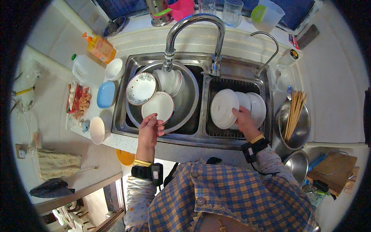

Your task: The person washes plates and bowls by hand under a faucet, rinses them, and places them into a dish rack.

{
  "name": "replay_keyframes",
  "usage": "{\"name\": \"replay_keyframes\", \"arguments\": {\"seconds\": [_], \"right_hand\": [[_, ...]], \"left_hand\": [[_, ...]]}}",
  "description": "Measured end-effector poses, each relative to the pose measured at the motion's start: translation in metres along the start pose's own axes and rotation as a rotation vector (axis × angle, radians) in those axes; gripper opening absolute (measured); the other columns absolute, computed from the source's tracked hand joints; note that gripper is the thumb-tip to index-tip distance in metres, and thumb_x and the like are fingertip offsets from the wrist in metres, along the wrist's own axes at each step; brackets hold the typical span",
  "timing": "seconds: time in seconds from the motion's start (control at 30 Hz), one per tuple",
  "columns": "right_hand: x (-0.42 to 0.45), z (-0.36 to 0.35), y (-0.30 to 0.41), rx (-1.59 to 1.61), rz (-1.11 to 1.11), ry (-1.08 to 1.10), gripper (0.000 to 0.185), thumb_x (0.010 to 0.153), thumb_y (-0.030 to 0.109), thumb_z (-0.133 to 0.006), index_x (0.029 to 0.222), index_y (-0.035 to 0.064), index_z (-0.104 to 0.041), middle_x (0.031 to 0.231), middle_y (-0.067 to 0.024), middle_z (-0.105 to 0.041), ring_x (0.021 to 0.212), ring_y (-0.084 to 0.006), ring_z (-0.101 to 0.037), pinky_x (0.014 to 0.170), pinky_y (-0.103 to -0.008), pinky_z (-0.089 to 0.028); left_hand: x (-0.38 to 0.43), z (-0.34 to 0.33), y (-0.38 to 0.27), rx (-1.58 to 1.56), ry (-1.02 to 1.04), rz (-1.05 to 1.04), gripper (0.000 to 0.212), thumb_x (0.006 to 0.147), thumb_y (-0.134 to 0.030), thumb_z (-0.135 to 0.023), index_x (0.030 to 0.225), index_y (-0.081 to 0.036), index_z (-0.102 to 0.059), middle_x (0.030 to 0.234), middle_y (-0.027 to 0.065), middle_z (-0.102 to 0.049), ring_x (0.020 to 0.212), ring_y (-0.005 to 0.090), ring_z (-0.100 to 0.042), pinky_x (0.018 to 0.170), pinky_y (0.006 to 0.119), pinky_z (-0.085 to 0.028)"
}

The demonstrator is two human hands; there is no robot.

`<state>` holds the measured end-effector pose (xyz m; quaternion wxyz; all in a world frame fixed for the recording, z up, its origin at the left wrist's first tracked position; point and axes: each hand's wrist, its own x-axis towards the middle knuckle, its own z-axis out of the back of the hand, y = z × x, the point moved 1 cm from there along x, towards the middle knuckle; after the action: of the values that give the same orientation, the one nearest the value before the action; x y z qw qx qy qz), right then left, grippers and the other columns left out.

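My right hand (pixel 245 120) has its fingers on the edge of a white bowl (pixel 225 109), turned base up, in the right sink basin; more white dishes (pixel 256 108) stand beside it on a rack. My left hand (pixel 151 127) is raised over the near rim of a large steel basin (pixel 191 111) in the left sink, fingers curled and apart, with nothing seen in it. Just beyond its fingertips lies a white bowl with a red rim (pixel 158 106). A leaf-patterned dish (pixel 141 88) and several stacked bowls (pixel 171 82) are also in the basin, below the chrome faucet (pixel 197 18).
On the left counter stand a white bowl (pixel 114 69), a blue dish (pixel 106 94), a cream bowl (pixel 98 130) and an orange pump bottle (pixel 101 49). Chopsticks (pixel 293 116) rest in a steel bowl (pixel 303 130) at right. A thin curved tap (pixel 272 43) rises behind the right basin.
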<state>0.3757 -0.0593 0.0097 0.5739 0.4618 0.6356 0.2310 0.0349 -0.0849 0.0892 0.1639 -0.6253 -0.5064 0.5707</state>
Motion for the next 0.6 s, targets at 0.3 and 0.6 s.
{"name": "replay_keyframes", "arguments": {"seconds": [0.3, 0.6], "right_hand": [[0.047, 0.032, -0.057, -0.193, 0.003, 0.024, 0.039, 0.072, 0.021, -0.058, 0.101, -0.0039, -0.049, 0.087, -0.0108, -0.057, 0.075, -0.0191, -0.056, 0.062, -0.0297, -0.046], [0.014, 0.024, 0.014, -1.186, -0.077, 0.266, 0.036, 0.071, 0.032, -0.059, 0.068, -0.0042, -0.059, 0.052, -0.0093, -0.055, 0.049, -0.0211, -0.056, 0.051, -0.0308, -0.045]], "left_hand": [[0.007, 0.004, 0.014, 0.001, 0.02, 0.035, 0.021, 0.082, -0.014, -0.047, 0.102, -0.005, -0.047, 0.069, 0.0072, -0.056, 0.049, 0.0135, -0.052, 0.04, 0.024, -0.042], [0.029, 0.021, 0.031, 0.13, -0.098, 0.14, 0.025, 0.08, -0.013, -0.048, 0.103, -0.004, -0.046, 0.07, 0.0062, -0.054, 0.048, 0.0122, -0.049, 0.039, 0.024, -0.041]]}}
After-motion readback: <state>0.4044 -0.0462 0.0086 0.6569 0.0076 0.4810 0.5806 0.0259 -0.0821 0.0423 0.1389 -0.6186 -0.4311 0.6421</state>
